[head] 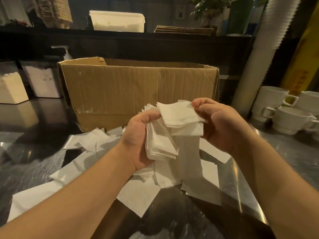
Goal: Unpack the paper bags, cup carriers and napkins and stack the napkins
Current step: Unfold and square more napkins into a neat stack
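The left hand [138, 138] grips a stack of napkins [160, 144] above the steel counter [284, 152], thumb across its top. Just right of that grip, the right hand [219, 125] pinches the top napkin [179, 114] by its corner. Below both grips loose napkins [82, 169] lie scattered; behind them stands a cardboard box [138, 87].

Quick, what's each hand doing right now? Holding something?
Left hand: closed around a bundle of napkins.
Right hand: pinching the top napkin by its corner, over the same bundle.
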### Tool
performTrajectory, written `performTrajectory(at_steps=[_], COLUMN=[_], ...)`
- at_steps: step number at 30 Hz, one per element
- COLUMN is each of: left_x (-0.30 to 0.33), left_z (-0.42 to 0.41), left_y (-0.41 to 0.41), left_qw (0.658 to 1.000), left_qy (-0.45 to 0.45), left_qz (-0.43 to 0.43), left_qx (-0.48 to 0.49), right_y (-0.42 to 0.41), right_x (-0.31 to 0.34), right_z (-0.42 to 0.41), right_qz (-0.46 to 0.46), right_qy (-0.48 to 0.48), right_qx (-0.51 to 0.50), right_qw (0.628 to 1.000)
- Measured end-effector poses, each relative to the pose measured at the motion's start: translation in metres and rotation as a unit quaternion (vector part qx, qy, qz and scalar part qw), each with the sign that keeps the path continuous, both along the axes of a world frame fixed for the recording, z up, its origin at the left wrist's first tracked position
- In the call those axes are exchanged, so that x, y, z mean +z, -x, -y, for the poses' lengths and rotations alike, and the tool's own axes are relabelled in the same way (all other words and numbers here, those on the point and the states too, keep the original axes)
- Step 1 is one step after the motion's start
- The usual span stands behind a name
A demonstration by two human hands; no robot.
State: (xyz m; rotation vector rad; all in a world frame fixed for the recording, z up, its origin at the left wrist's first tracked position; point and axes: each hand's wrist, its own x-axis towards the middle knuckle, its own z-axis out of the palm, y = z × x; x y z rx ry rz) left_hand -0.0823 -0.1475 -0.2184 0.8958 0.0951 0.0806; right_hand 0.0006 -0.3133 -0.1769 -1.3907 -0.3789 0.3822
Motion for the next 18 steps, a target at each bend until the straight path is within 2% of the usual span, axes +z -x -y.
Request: performTrajectory(at_steps=[3,6,10,13,15,18], left_x=[0.001,0.000,0.000,0.002,0.002,0.003], left_z=[-0.001,-0.006,-0.012,-0.014,-0.014,-0.014], left_y=[0.001,0.000,0.000,0.002,0.002,0.002], left_qw=[1.000,1.000,0.999,0.999,0.999,0.998], left_qy=[0.000,0.009,0.039,0.045,0.042,0.051], left_qz=[-0.001,-0.007,-0.013,-0.020,-0.022,-0.019], left_qx=[-0.008,-0.002,-0.014,-0.010,-0.016,-0.016], right_y=[0.002,0.002,0.000,0.001,0.001,0.004], right_x=[0.000,0.001,-0.001,-0.003,-0.006,-0.010], right_z=[0.000,0.002,0.007,0.009,0.008,0.001], right_qz=[0.013,0.079,0.155,0.176,0.196,0.266], right_qy=[0.008,0.039,0.115,0.161,0.177,0.194], right_qx=[0.029,0.089,0.170,0.224,0.213,0.139], right_qw=[0.999,0.992,0.966,0.945,0.941,0.934])
